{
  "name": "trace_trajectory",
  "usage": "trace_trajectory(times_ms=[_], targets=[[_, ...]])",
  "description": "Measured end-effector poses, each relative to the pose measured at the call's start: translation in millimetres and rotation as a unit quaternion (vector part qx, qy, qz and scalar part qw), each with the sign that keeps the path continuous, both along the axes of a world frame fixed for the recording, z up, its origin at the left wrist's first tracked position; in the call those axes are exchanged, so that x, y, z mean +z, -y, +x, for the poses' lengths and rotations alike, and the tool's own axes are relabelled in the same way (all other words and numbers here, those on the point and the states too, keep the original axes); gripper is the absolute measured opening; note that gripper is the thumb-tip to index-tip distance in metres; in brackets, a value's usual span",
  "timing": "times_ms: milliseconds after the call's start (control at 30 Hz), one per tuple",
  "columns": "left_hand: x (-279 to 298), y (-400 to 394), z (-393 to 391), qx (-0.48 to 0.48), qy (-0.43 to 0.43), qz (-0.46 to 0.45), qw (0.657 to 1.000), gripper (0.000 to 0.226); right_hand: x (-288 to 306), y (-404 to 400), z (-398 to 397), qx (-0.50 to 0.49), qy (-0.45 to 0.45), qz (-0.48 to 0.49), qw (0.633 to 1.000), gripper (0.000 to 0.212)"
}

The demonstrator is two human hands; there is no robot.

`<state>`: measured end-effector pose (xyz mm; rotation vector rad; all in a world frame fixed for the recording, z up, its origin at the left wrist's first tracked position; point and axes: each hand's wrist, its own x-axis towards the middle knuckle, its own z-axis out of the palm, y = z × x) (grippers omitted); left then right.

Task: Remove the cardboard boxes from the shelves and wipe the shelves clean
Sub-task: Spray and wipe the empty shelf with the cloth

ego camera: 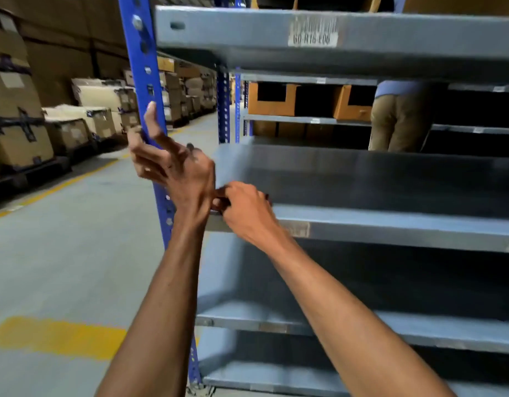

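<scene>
The grey metal shelf [390, 179] at chest height is bare and dusty. My left hand [175, 167] is raised beside the blue upright post [144, 67], with its fingers spread and loose and nothing in it. My right hand [244, 210] sits at the shelf's front left corner, fingers curled over the front lip, right next to my left wrist. No cloth shows in either hand. Brown cardboard boxes [271, 100] stand on the rack behind this one, and another box [459, 4] stands on the top shelf [276, 32].
A person in a blue shirt and khaki trousers [399, 118] stands behind the rack. Wrapped cartons on pallets [18, 130] line the left side of the aisle. The grey floor [75, 253] carries yellow lines. Lower shelves [419, 330] are bare.
</scene>
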<state>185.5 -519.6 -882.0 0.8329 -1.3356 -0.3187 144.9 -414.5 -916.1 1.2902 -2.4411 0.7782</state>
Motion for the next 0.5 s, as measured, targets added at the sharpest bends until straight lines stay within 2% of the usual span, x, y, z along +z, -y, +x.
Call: trace_trajectory(times_ms=[67, 100, 167, 233, 333, 367, 433, 500], targets=[[-8, -14, -2, -0.003, -0.031, -0.096, 0.995, 0.077, -2, 1, 3, 0.015, 0.013, -0.002, 1.0, 0.019], [-16, -15, 1, -0.017, -0.041, -0.15, 0.988, 0.071, -4, -8, 2, 0.054, 0.005, -0.005, 0.999, 0.024], [-31, -10, 6, -0.108, -0.037, -0.209, 0.971, 0.054, -4, -34, -13, 0.107, -0.004, 0.0, 0.994, 0.031], [-38, -11, 2, -0.227, 0.043, -0.175, 0.957, 0.04, -2, -59, -36, 0.071, 0.008, -0.003, 0.997, 0.028], [-39, -33, -19, -0.322, 0.184, -0.102, 0.923, 0.033, -1, -77, -54, -0.047, -0.006, 0.009, 0.999, 0.024], [-39, -39, -25, -0.333, 0.198, -0.069, 0.919, 0.033, -1, -74, -53, -0.056, -0.013, 0.02, 0.998, 0.024], [-43, -49, -33, -0.307, 0.223, -0.004, 0.925, 0.031, -4, -73, -48, -0.015, -0.018, 0.013, 1.0, 0.024], [-49, -52, -35, -0.257, 0.244, -0.001, 0.935, 0.029, -8, -95, -51, 0.044, -0.02, -0.022, 0.999, 0.024]])
